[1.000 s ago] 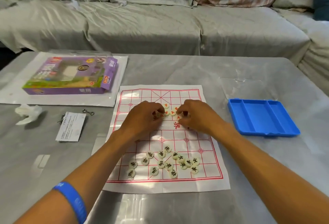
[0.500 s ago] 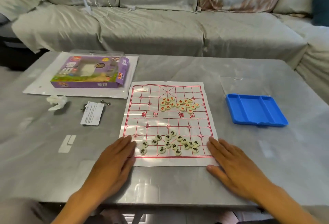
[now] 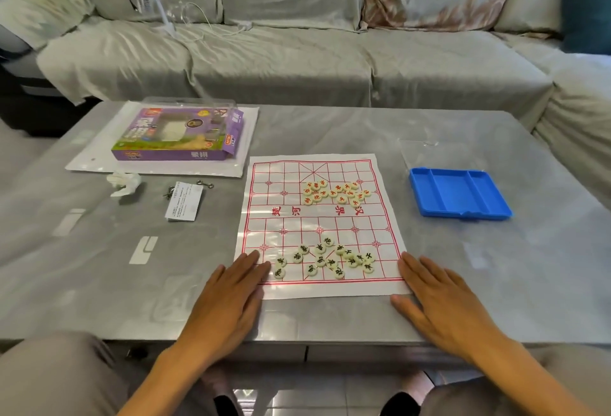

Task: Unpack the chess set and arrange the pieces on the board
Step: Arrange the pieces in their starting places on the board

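Observation:
A white paper board (image 3: 281, 220) with a red grid lies flat on the grey table. Several round cream pieces with red characters (image 3: 334, 192) cluster on its far half. Several pieces with black characters (image 3: 327, 258) lie loosely on the near half. My left hand (image 3: 231, 296) lies flat with straight fingers, its fingertips on the board's near left corner. My right hand (image 3: 436, 296) lies flat on the table at the board's near right corner. Neither hand holds a piece.
An empty blue plastic tray (image 3: 458, 192) sits right of the board, a clear lid (image 3: 433, 154) behind it. A purple box (image 3: 180, 136) on a white sheet stands at far left. A crumpled tissue (image 3: 124, 182), a leaflet (image 3: 183, 205) and small screws lie nearby. A sofa runs behind the table.
A second ago both hands were gathering the red pieces at the board's far half. They pulled back to the near corners and now lie flat. The view has backed away.

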A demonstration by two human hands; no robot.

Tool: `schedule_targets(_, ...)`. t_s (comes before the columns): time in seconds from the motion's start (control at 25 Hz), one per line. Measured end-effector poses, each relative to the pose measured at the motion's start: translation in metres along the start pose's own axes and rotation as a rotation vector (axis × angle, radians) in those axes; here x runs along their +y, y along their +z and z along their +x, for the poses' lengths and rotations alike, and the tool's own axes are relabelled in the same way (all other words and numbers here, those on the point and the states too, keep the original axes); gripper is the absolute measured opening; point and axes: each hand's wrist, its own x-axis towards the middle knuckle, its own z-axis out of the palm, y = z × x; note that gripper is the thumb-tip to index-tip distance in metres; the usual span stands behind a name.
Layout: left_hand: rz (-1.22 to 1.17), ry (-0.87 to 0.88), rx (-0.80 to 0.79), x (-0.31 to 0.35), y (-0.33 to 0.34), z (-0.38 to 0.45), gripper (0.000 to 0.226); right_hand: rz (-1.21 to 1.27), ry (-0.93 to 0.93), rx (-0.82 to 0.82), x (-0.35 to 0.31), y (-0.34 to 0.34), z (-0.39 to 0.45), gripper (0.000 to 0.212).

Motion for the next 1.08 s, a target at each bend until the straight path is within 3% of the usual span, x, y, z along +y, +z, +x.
schedule_targets(0.08, 0.036, -0.002, 0.054, 0.006, -0.007, 0.005, 0.054, 0.001, 0.005, 0.135, -0.007, -0.001, 0.001, 0.079)
schedule_targets(0.16, 0.045, 0.019, 0.128, 0.015, -0.008, 0.015, 0.035, 0.106, -0.033, 0.252, -0.021, -0.005, 0.008, 0.061)
schedule_targets(0.24, -0.030, 0.015, 0.138, 0.024, -0.005, 0.024, 0.032, 0.200, -0.106, 0.278, -0.037, -0.007, 0.021, 0.043)
schedule_targets(0.48, -0.146, 0.034, 0.162, 0.014, 0.001, 0.032, 0.044, 0.278, -0.157, 0.282, -0.051, -0.012, 0.062, 0.033)
schedule_targets(0.6, -0.154, 0.004, 0.175, 0.013, 0.006, 0.031, 0.056, 0.315, -0.111, 0.290, -0.047, -0.013, 0.067, 0.037)
schedule_targets(0.72, -0.120, -0.041, 0.074, 0.009, 0.003, 0.030, 0.077, 0.310, 0.013, 0.278, -0.039, -0.013, 0.055, 0.047)
schedule_targets(0.88, -0.075, -0.057, -0.030, -0.001, -0.002, 0.028, 0.086, 0.409, 0.071, 0.170, -0.028, -0.010, 0.038, 0.032)
schedule_targets(1.08, -0.070, -0.072, -0.088, -0.005, -0.003, 0.029, 0.091, 0.381, 0.050, 0.161, -0.034, -0.013, 0.038, 0.025)
